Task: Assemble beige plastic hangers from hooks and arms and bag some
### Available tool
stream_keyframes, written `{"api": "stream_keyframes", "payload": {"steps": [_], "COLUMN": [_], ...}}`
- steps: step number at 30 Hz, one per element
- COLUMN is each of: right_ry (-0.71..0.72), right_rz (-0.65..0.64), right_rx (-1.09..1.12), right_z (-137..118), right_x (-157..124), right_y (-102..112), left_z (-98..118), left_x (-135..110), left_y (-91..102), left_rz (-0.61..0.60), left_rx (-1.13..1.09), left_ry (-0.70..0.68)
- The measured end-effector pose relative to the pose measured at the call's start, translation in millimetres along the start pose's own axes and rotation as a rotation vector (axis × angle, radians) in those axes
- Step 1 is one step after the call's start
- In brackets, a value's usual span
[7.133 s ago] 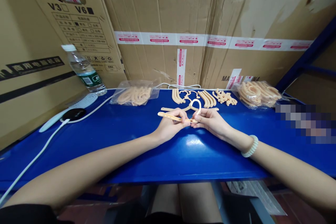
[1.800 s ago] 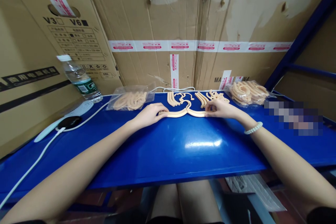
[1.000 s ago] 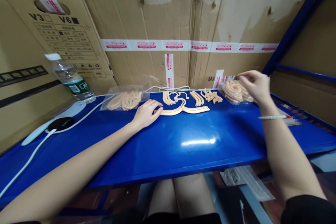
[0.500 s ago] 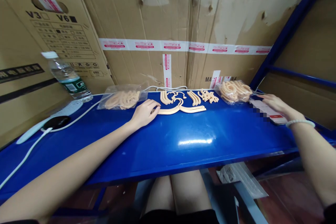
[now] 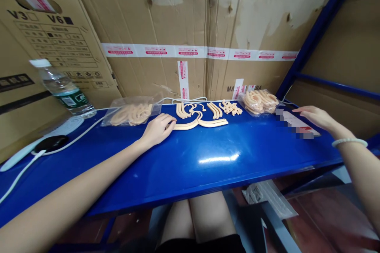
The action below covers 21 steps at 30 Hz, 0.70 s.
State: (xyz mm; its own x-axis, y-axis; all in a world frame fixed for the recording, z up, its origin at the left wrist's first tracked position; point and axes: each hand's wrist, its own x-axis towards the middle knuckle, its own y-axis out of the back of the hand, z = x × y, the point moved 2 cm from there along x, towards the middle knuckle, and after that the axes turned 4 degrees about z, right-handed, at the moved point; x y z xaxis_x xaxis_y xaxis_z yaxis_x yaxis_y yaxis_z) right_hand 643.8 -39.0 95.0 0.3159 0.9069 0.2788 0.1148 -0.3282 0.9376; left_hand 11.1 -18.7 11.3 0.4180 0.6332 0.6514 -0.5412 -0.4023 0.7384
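Note:
A peach plastic hanger (image 5: 199, 123) lies flat on the blue table (image 5: 208, 158), its two arms spread out. My left hand (image 5: 156, 129) rests on the table with curled fingers touching the hanger's left arm end. My right hand (image 5: 316, 116) hovers flat, fingers stretched out, over a blurred flat object (image 5: 293, 124) at the table's right end. Behind the hanger lie loose peach hanger parts (image 5: 208, 109) in small groups.
A clear bag of peach parts (image 5: 132, 113) lies at back left, another bag (image 5: 259, 101) at back right. A water bottle (image 5: 62, 89), a black round device (image 5: 50, 143) and a white cable (image 5: 86, 132) sit on the left. Cardboard boxes (image 5: 184, 27) wall the back. A blue rack post (image 5: 311, 35) stands right.
The hanger was laid flat on the table. My right hand left it, reached past the right bag and now sits over the blurred object. My left hand stayed at the hanger's left end.

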Motion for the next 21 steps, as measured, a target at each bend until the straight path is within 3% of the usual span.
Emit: {"api": "stream_keyframes", "payload": {"steps": [5,9,16,21], "right_ry": [-0.253,-0.334,-0.314,-0.21], "right_rz": [0.007,-0.014,-0.043,-0.059], "right_rx": [0.256,0.354,0.417,0.428], "right_z": [22,29,36,43], "right_x": [-10,-20,-23,-27], "right_y": [4,1,-5,-7], "left_z": [-1,-2,-1,0], "left_x": [-1,-1,-1,0], "left_y": [-1.2,-2.1,-1.1,-0.7], "left_rz": [0.008,0.014,0.003,0.0], "left_rx": [-0.001,0.011,0.02,0.012], "left_ry": [-0.007,-0.014,-0.018,-0.018]}}
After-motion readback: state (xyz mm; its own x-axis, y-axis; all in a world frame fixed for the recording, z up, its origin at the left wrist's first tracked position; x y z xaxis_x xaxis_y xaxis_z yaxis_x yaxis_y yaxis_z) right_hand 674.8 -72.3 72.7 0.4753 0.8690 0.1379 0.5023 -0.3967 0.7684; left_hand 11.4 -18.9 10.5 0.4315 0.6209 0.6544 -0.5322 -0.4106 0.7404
